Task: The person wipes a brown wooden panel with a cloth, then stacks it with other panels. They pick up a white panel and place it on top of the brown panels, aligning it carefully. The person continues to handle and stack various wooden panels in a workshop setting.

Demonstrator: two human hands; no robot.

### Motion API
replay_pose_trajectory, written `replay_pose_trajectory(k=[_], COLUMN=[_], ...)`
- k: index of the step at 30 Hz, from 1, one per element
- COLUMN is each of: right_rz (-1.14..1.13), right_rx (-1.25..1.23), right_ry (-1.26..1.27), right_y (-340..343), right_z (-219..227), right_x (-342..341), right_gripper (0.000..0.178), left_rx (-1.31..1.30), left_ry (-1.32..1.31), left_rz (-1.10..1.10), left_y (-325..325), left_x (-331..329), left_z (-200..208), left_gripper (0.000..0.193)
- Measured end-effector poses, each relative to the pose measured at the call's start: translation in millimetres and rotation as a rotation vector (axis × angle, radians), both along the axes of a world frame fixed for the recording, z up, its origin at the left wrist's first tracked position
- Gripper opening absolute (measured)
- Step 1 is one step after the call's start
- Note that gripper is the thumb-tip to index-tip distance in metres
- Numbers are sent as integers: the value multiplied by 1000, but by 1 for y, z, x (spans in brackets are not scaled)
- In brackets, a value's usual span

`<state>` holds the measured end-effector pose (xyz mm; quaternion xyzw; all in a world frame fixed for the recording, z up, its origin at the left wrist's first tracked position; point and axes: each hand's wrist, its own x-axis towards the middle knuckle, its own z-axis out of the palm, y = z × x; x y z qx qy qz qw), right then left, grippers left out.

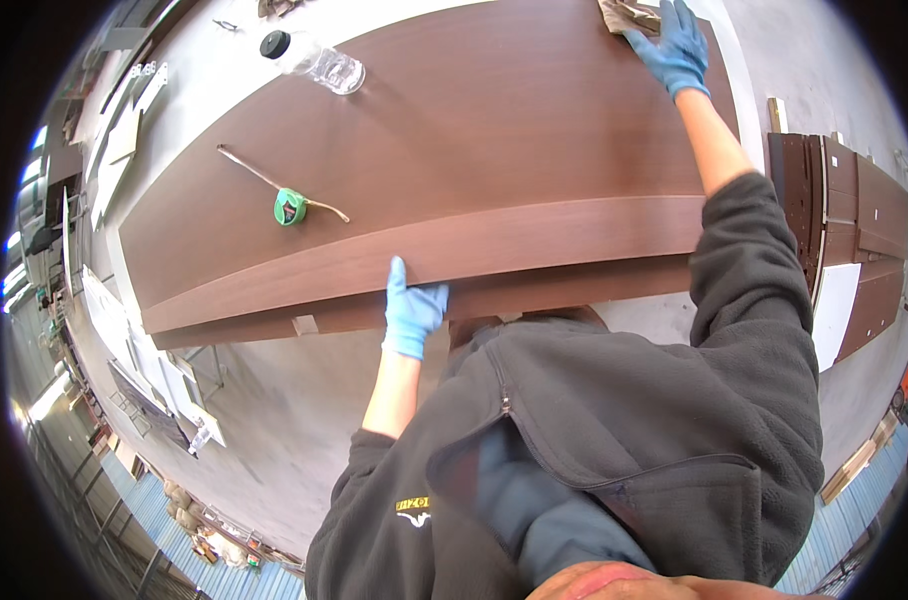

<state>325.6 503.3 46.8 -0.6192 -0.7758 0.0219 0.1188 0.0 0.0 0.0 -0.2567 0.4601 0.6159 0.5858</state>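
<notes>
A long dark-brown panel lies in front of me, with a lighter brown strip along its near side. My left hand, in a blue glove, is at the near edge, thumb up against the strip and fingers bent around the edge. My right hand, gloved alike, reaches to the far right of the panel. It presses on a crumpled light-brown cloth, with the thumb over it. A green tape measure and a thin stick lie on the panel's left half.
A clear bottle with a black cap is on the panel's far left. More brown panels are stacked at the right, with a white board by them. White boards stand on racks at the left. Timber pieces lie on the floor, lower right.
</notes>
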Motion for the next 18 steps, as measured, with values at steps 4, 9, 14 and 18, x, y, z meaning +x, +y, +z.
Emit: replay_pose_trajectory(k=[4,9,14,18], right_rz=[-85,-146,-241,-200], right_rx=[49,-218,-149,-271], right_ry=[-24,-70,419,964], right_y=[56,87,58,-16], right_z=[-23,-53,-31,21], right_x=[-20,-22,1,20], right_gripper=[82,42,42,33], left_rx=[-321,-148,-112,-79], left_ry=[44,134,491,712], left_rz=[-223,-583,-526,-515], left_y=[-4,-14,2,31], left_x=[10,-4,-21,-34], left_z=[38,83,99,90], left_gripper=[60,62,63,51])
